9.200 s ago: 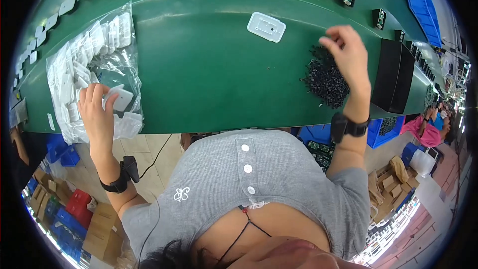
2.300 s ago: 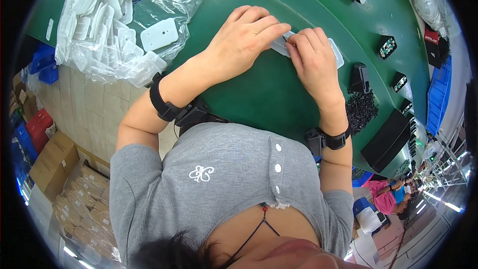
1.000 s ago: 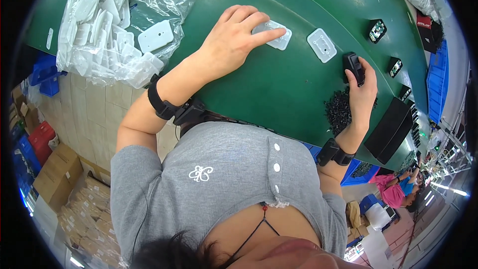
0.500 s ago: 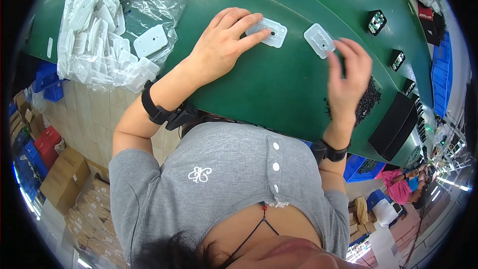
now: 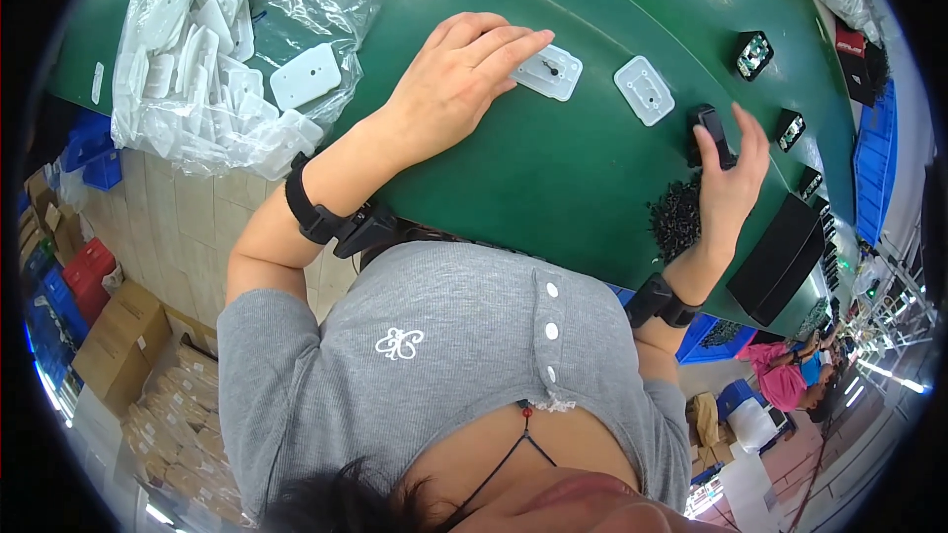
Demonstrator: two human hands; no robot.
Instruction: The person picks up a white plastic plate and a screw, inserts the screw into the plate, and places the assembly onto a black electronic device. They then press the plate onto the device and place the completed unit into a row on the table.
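Left hand (image 5: 456,74) lies flat, unclenched, pinning a white plastic plate (image 5: 548,71); right hand (image 5: 729,183) has its grip on a small black part (image 5: 713,135). That plate could skid on the green worktop (image 5: 553,168) if pressure eases.

Open green table (image 5: 553,168): between both hands.
Left side: bag of white plates (image 5: 227,49) is in the way.
Right side: screw pile (image 5: 676,217) and black box (image 5: 780,257).

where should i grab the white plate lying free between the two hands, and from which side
Take the free white plate by its two long edges, pinched from above. It lies flat on the green table with open space all round; the raised rim gives the fingers purchase. The right hand is nearer.
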